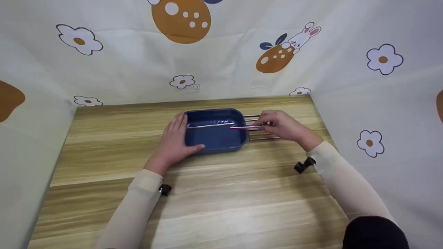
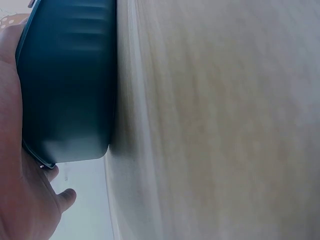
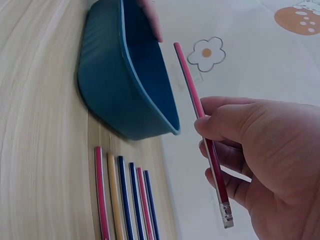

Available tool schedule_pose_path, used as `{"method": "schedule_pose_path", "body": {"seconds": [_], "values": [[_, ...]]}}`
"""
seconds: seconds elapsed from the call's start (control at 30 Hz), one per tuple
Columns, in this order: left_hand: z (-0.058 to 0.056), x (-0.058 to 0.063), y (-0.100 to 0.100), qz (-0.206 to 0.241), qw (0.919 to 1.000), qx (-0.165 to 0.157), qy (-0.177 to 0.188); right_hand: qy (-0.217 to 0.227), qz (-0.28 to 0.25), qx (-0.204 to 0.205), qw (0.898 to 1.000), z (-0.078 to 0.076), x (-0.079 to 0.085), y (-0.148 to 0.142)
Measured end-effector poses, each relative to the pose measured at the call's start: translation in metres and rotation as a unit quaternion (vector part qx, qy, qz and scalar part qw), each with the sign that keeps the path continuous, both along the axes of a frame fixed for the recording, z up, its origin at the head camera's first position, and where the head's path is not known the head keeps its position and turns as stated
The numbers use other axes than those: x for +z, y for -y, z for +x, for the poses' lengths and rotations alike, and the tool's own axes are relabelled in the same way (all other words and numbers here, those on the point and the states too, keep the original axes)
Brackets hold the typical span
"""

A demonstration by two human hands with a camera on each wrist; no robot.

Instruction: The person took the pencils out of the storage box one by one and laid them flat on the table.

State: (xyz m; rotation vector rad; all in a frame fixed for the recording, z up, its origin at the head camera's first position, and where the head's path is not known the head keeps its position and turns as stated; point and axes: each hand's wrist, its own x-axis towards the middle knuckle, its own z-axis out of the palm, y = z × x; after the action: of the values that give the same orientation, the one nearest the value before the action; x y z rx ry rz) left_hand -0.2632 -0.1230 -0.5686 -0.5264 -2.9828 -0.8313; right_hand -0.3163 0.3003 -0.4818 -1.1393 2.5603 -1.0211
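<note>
A deep blue plastic box (image 1: 221,150) with rounded corners sits on the wooden table. My left hand (image 1: 173,143) holds its left end, the thumb over the near rim and the fingers along the left side. Its tall outer wall (image 2: 70,95) fills much of the left wrist view's left part. My right hand (image 1: 285,126) pinches a red pencil (image 3: 211,152) with a metal-banded eraser end, its other end reaching over the box's right rim. A thin, light-coloured stick (image 1: 209,126) lies lengthwise inside the box.
Several pencils, red, yellow and dark blue (image 3: 125,195), lie side by side on the table (image 1: 221,200) just right of the box, partly under my right hand in the head view. A patterned cloth (image 1: 121,62) hangs at the back and sides.
</note>
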Motion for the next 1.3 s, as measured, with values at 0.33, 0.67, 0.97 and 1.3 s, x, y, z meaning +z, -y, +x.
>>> {"method": "schedule_pose_path", "body": {"seconds": [0.33, 0.67, 0.97, 1.3], "values": [[0.0, 0.002, 0.0, 0.001, 1.0, 0.002, 0.006, 0.019, 0.011, -0.031, 0.999, 0.009, -0.001, -0.023], [-0.001, 0.0, 0.001, -0.002, 1.0, 0.002, 0.009, 0.022, 0.021, -0.052, 0.998, 0.014, -0.003, -0.039], [-0.002, 0.0, 0.001, -0.002, 1.0, -0.002, 0.006, 0.016, 0.025, -0.065, 0.997, 0.017, -0.008, -0.053], [0.0, -0.001, 0.0, -0.002, 1.0, 0.001, 0.009, 0.012, 0.023, -0.071, 0.997, 0.02, -0.015, -0.063]]}}
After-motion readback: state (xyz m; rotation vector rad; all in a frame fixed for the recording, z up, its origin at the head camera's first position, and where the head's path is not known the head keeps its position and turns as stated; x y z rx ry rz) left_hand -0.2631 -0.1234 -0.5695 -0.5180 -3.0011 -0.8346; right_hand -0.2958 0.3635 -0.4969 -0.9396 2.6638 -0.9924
